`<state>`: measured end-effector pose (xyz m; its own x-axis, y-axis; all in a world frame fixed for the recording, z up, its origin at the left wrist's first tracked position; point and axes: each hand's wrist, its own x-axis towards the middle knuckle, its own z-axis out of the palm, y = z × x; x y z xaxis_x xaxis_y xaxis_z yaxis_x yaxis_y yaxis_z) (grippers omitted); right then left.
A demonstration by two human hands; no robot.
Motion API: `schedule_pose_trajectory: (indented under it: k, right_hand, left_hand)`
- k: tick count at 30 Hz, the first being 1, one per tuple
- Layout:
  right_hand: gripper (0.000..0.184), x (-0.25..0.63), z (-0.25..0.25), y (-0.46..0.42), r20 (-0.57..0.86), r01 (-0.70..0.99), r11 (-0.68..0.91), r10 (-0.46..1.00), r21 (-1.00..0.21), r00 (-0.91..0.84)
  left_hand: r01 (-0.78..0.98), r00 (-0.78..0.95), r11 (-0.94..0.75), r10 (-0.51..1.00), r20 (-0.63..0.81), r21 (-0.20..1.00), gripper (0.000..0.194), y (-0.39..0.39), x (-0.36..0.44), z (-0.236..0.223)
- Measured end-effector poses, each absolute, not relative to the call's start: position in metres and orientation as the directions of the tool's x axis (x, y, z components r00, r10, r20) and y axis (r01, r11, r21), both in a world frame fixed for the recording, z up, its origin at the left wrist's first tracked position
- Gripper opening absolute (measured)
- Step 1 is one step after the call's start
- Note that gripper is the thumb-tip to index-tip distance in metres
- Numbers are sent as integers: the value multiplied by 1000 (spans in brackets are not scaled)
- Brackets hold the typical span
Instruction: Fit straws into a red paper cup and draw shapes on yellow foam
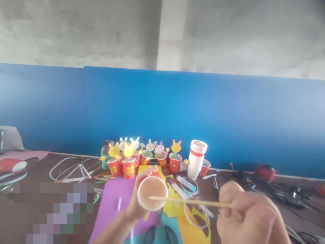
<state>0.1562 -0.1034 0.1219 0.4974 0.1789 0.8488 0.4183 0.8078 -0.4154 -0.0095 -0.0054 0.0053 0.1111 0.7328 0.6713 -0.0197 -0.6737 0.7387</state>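
My left hand (138,203) is wrapped round a red paper cup (152,193), tipped so its white inside faces me. My right hand (247,215) pinches a thin wooden stick (190,201) that lies level, its tip reaching across the cup's mouth. Under both hands lie coloured paper sheets: purple (114,203), yellow (193,230) and teal. A pair of scissors (158,232) rests on them just below the cup.
Several red cups with paper bunny heads (142,156) stand in a row at the back of the brown table. A stack of cups (196,159) stands right of them. Tape rings (195,215), pens, white cable (76,167) and dark tools (266,179) lie around. A blue wall (177,108) closes the back.
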Motion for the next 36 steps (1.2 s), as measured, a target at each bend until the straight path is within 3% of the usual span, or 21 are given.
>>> schedule_pose_trajectory:
  k: [4, 9, 16, 21, 30, 36]
  right_hand:
    - [30, 178, 131, -106, 816, 414, 743, 304, -526, 491]
    - [29, 192, 128, -105, 852, 492, 711, 307, -502, 424]
    - [38, 182, 131, -103, 766, 465, 615, 440, -638, 469]
    - [40, 189, 130, -101, 748, 469, 589, 440, -658, 497]
    - [43, 196, 120, -87, 792, 577, 557, 521, -597, 317]
    - [41, 165, 104, -80, 680, 476, 528, 694, -703, 235]
  left_hand:
    - [10, 225, -861, 498, 838, 509, 71, 0, -17, 2]
    - [157, 394, -924, 383, 835, 349, 77, 0, -20, 12]
    - [163, 472, -938, 346, 811, 305, 59, -4, -17, 23]
    - [155, 480, -954, 300, 824, 257, 60, -5, -16, 29]
    - [219, 561, -964, 250, 789, 149, 55, -8, -12, 37]
    - [229, 534, -952, 297, 792, 203, 39, -13, -12, 46]
